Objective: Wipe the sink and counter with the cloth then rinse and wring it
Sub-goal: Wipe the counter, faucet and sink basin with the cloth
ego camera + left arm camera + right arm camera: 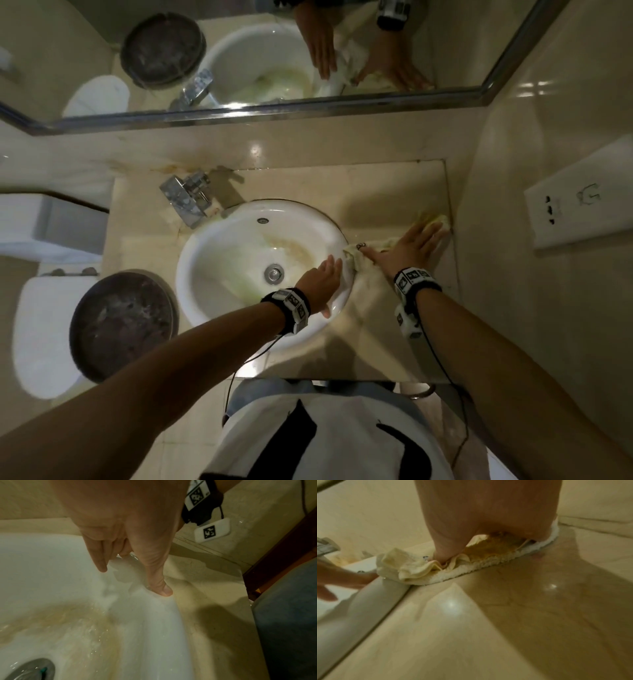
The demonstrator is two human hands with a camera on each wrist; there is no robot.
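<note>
On the counter (394,192) right of the sink (212,246), the cloth (368,251) is being pressed flat under the right hand (412,245), fingers straight and spread, reaching toward the far right corner by the wall. One bunched end of the cloth is lying over the sink's right rim, seen clearly in the right wrist view (412,566). The left hand (320,281) is being rested on that rim just beside the cloth, fingers relaxed and extended, holding nothing; in the left wrist view the thumb (159,582) is touching the rim edge.

Judged step: counter wipe, right side.

To be done well:
- Palm pressure is best being kept even, so the whole cloth face is dragging, not just the fingertips.
- The wall seam in the far corner is being approached; the edge should be worked along it.
- The bunched end should be flattened, or it will be smearing.
- Brown staining in the basin (68,622) is looking untreated; rinsing and wringing are not yet done.
</note>
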